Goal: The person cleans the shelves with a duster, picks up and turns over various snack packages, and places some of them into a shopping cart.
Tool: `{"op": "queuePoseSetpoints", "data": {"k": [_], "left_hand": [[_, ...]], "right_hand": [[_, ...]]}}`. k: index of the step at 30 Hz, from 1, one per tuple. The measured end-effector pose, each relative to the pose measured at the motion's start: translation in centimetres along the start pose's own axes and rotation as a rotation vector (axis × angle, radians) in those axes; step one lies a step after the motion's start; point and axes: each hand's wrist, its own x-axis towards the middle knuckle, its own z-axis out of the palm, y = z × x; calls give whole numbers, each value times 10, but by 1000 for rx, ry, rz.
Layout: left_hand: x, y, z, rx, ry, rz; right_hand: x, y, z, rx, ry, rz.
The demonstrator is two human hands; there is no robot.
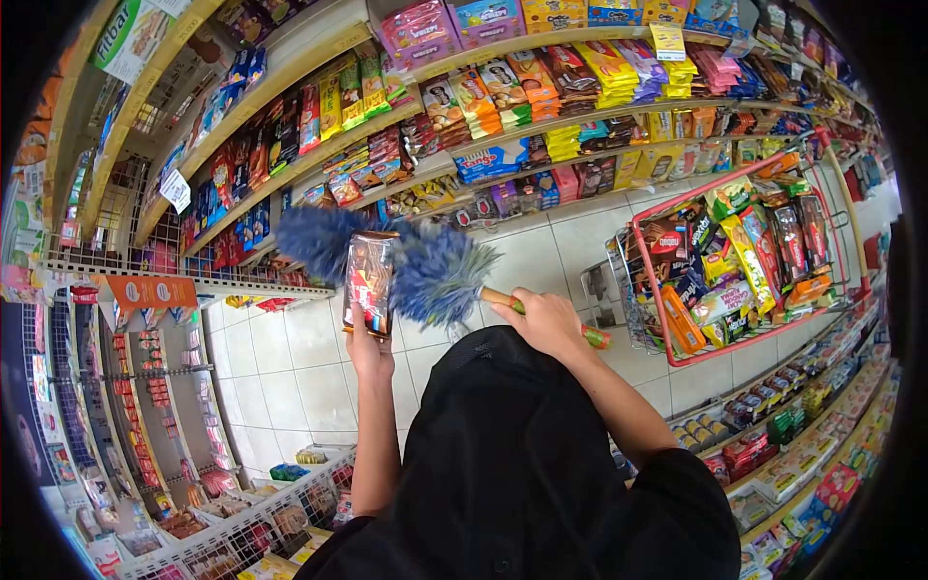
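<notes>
My left hand [367,346] is closed around the lower end of a brown packaged snack [371,271] with a red-and-white label, held upright in front of me. A feather duster [440,275] with bushy blue-grey feathers is in my right hand [543,321]. My fingers wrap its wooden handle, and the handle's green and red end sticks out on the right. The feathers stretch left behind the snack pack, which hides part of them, and their far tip overlaps the lower shelves in this view.
Shelves of wafers and chocolate bars [503,92] curve across the front. On the right stands a red-rimmed shopping cart [650,280] heaped with snack packs. Shelving with small packs [150,377] lines the left, and more shelves [802,435] run behind on the right. White floor tiles [280,372] lie between.
</notes>
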Motion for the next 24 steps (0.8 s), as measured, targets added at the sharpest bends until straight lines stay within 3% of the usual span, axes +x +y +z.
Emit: {"op": "queuePoseSetpoints", "data": {"k": [3, 10, 15, 19, 24], "left_hand": [[-11, -7, -7, 29, 36, -77], [-1, -11, -17, 21, 26, -14], [-4, -3, -29, 61, 127, -32], [-18, -3, -25, -128, -64, 23], [28, -19, -57, -360, 34, -27]], "right_hand": [[-1, -3, 2, 38, -20, 9], [-3, -9, -4, -79, -144, -154], [1, -5, -4, -68, -45, -66], [2, -7, -1, 50, -20, 2], [3, -15, 8, 26, -50, -119]]}}
